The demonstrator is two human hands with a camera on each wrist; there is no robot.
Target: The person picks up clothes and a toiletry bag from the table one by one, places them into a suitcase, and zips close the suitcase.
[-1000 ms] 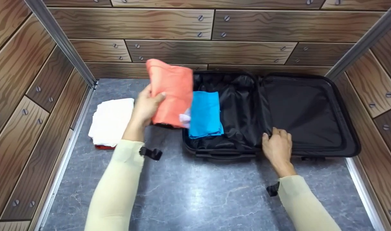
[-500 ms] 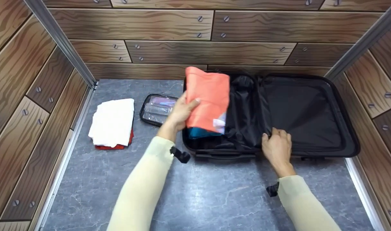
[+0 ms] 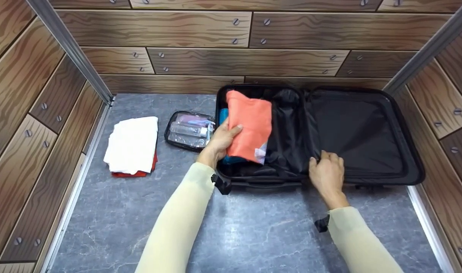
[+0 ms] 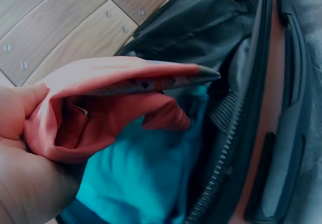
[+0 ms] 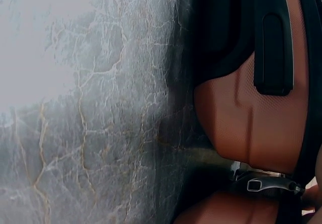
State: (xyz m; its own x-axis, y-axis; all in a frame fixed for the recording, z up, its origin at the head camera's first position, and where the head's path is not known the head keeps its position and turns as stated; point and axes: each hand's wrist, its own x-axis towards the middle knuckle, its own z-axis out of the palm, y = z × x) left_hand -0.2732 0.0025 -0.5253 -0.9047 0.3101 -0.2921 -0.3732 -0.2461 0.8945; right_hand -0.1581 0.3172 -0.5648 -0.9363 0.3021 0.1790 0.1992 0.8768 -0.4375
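Observation:
My left hand (image 3: pixel 219 142) holds a folded coral garment (image 3: pixel 250 125) by its left edge, thumb on top, inside the left half of the open black-lined suitcase (image 3: pixel 261 178). A white patch shows at the garment's lower right corner. Below it lies a folded blue cloth (image 4: pixel 136 173), mostly covered in the head view. Seen from the left wrist, the coral fold gapes toward the camera, close over the blue cloth. With fingers bent over the rim where the two halves meet, my right hand (image 3: pixel 327 174) grips the suitcase.
Left of the suitcase lies a clear toiletry pouch (image 3: pixel 187 131) with a bottle inside. Farther left, a folded white cloth (image 3: pixel 132 144) rests on a red one (image 3: pixel 129 174). Wood-patterned walls (image 3: pixel 200 60) stand close behind and at both sides of the grey floor (image 3: pixel 246 227).
My left hand has carried the coral garment right and then down over the blue cloth in the suitcase, uncovering the toiletry pouch. My right hand has stayed at the suitcase's middle rim.

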